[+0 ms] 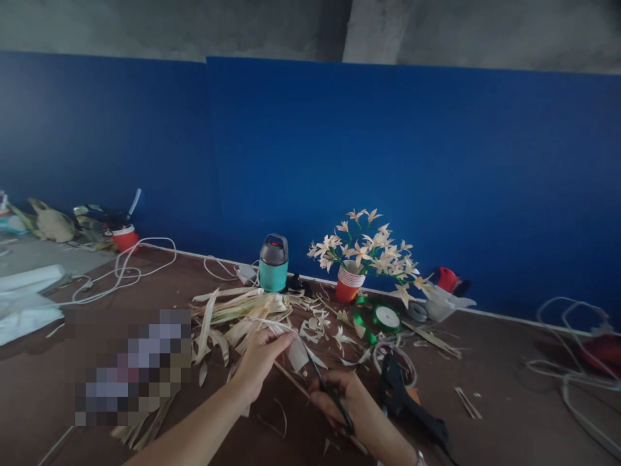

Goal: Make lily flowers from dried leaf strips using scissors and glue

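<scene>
My left hand (259,362) pinches a pale dried leaf strip (297,353) just in front of a heap of dried husks (237,314). My right hand (347,401) is closed around the handles of black scissors (323,382), whose blades point up toward the strip. Small cut petal shapes (323,323) lie scattered just beyond both hands on the brown table (485,395).
A red cup holding pale handmade flowers (361,255) stands at the back, beside a teal jar (273,263) and a green ribbon roll (383,317). A black glue gun (407,401) lies right of my right hand. White cables (121,268) trail left and right (567,375).
</scene>
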{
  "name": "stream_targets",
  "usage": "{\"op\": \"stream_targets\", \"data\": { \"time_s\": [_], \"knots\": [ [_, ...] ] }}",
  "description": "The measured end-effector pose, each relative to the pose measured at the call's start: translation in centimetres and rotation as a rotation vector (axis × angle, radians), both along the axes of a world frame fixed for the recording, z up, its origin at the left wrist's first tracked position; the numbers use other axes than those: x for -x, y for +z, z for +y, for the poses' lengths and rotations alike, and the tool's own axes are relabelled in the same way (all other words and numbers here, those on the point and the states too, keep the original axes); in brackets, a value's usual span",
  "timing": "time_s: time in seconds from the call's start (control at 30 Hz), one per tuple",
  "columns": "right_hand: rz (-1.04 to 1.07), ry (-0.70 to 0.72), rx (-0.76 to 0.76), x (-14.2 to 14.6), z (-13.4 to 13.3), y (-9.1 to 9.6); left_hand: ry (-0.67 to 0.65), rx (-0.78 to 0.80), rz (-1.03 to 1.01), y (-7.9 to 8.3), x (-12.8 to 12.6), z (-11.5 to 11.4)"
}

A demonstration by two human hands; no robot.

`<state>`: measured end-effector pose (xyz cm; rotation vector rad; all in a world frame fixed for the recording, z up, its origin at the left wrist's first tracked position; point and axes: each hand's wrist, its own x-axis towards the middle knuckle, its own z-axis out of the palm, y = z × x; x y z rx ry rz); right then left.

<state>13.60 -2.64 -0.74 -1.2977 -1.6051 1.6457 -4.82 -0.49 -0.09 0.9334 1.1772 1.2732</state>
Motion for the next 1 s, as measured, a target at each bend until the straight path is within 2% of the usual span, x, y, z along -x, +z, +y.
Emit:
{"op": "stream_targets", "data": {
  "time_s": [0.17,0.33,0.6,1.0],
  "knots": [
    [-0.019,0.006,-0.004,-0.1,0.0,0.8,-0.048,-0.024,-0.025,-0.1,0.2,0.2],
    [-0.073,0.036,-0.011,-0.2,0.0,1.7,-0.051,0.041,-0.024,0.0,0.3,0.3],
    [-0.140,0.081,0.000,-0.8,0.3,1.2,-0.117,0.068,-0.071,0.6,0.5,0.3],
    [-0.159,0.146,-0.009,-1.8,0.7,0.4,-0.216,0.073,0.000,-0.1,1.3,0.9]
  ]
}}
